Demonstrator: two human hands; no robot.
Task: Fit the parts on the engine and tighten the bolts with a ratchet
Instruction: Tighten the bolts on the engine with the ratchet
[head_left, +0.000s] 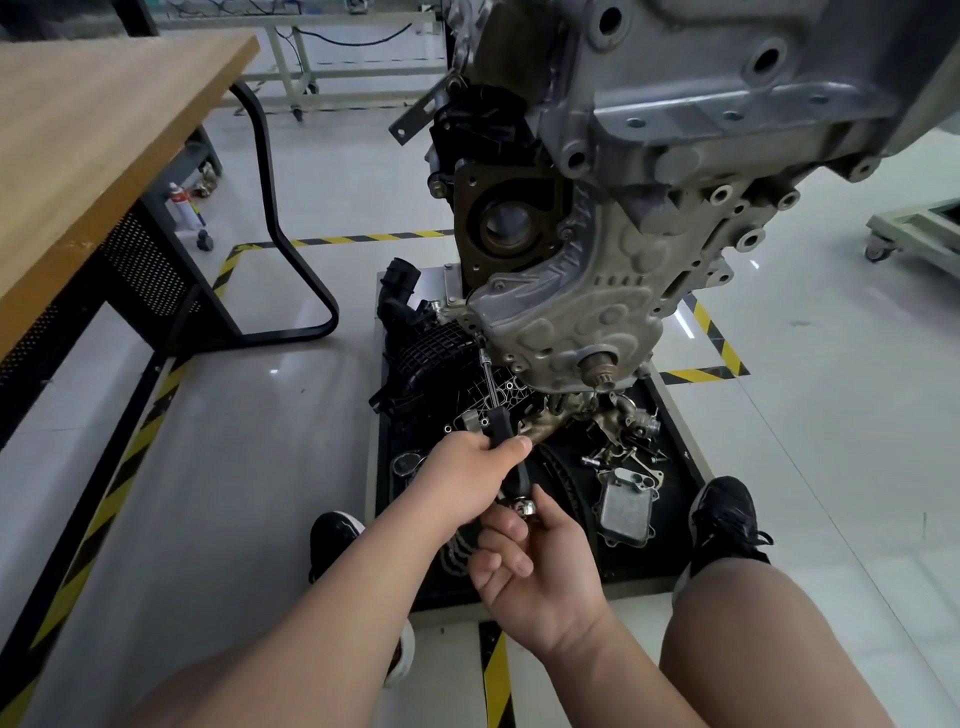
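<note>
A: Where's the tool at?
B: The ratchet points up at the engine. Long ext. shaft, socket end on a bolt at the lower-left edge of the timing cover, just above the black intake manifold.
A: Grips?
B: The left hand has its grip clamped round the black handle, fingers wrapped right round. The right hand pinches the chrome head at the near end w/ thumb & forefinger. Its other fingers are loosely curled, holding nothing.
A: So how should the person do this step?
B: Prob. running the bolt in. Best to hold the shaft in line w/ the bolt axis so the socket sits square and doesn't slip off. Left steadies, right turns the head. Light turns first, real force only once the threads catch clean. Can't tell if the socket is fully seated, too small.
A: Other parts?
B: On the black tray under the engine, e.g. an oil cooler. Wood bench is off to the left, well apart.
</note>
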